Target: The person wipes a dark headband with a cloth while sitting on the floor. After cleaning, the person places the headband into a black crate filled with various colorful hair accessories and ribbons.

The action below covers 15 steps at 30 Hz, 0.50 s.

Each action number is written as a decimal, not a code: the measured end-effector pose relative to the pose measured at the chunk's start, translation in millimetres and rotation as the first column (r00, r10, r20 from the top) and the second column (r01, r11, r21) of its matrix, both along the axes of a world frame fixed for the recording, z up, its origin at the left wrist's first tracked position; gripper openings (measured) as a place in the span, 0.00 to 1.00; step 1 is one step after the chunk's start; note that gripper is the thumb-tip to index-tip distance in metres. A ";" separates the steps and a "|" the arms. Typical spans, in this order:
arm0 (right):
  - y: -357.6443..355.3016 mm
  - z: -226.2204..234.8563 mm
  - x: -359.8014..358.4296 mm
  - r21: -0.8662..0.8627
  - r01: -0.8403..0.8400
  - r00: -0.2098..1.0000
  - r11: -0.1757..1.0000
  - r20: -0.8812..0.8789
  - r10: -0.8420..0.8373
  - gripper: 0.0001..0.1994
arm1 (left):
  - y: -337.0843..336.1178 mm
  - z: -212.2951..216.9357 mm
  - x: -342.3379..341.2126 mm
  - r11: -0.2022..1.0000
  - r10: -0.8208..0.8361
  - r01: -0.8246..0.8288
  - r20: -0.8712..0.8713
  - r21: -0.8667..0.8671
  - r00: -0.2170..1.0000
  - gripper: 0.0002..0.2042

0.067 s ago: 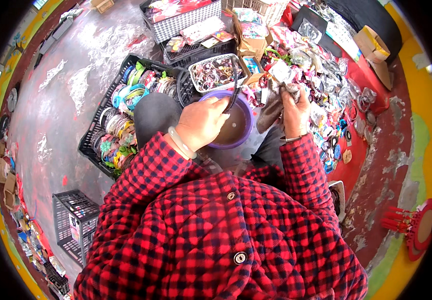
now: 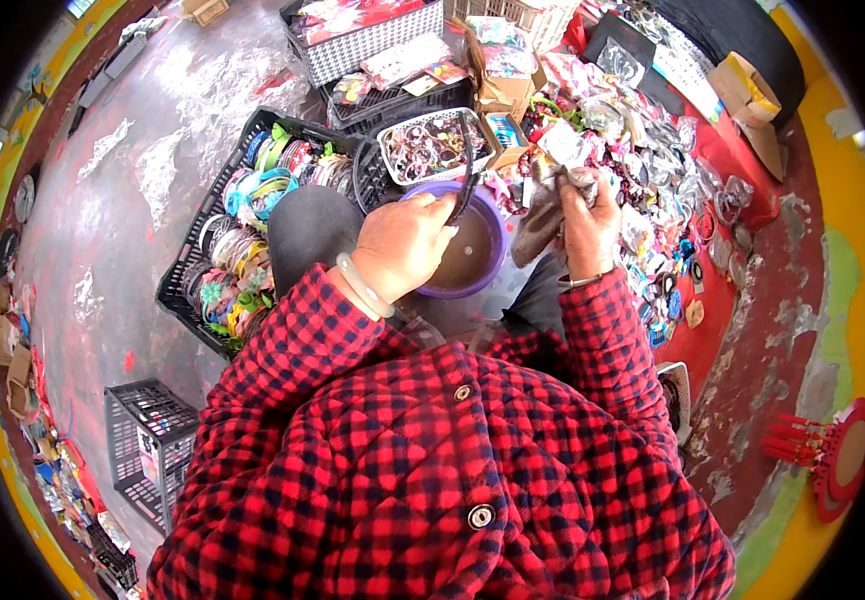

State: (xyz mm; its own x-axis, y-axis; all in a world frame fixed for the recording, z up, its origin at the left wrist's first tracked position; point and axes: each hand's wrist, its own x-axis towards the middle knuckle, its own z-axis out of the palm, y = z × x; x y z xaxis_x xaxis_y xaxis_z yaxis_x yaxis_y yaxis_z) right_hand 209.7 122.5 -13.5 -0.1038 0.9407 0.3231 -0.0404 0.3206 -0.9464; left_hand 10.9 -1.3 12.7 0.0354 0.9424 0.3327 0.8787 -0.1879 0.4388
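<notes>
"Where is the narrow, dark, curved band?"

"In your left hand, pinched in closed fingers. It sticks out past your fingertips, on the side toward your right hand."

"And its long axis?"

"It runs mostly away from your body, slightly bowed. The far end overlaps the white rectangular plastic basket in view, beyond your left hand; you can't tell whether they touch."

"What does the right hand have?"

"Your right fingers are closed around a limp, grey-brown cloth, which droops to the left, toward the band. You can see a gap between them, so they look apart."

"Which hand is nearer the band?"

"Your left, since it grips it; your right is across the gap. Between and below both hands sits the round purple plastic basin of murky liquid, nearer your left."
</notes>
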 end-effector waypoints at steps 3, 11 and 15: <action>-23.4 5.5 -15.1 0.114 -0.086 0.988 0.990 0.139 0.069 0.09 | 1.2 1.8 2.1 0.998 0.044 -0.048 -0.091 -0.049 0.995 0.12; -41.2 13.0 -41.3 0.484 -0.296 0.823 0.823 0.567 -0.038 0.18 | -6.2 0.0 3.9 0.990 -0.140 0.140 0.036 0.004 0.989 0.08; 3.0 3.2 -23.3 0.426 0.027 0.913 0.904 0.358 -0.195 0.10 | -7.9 -2.9 10.1 0.992 -0.122 0.124 0.091 -0.013 0.988 0.12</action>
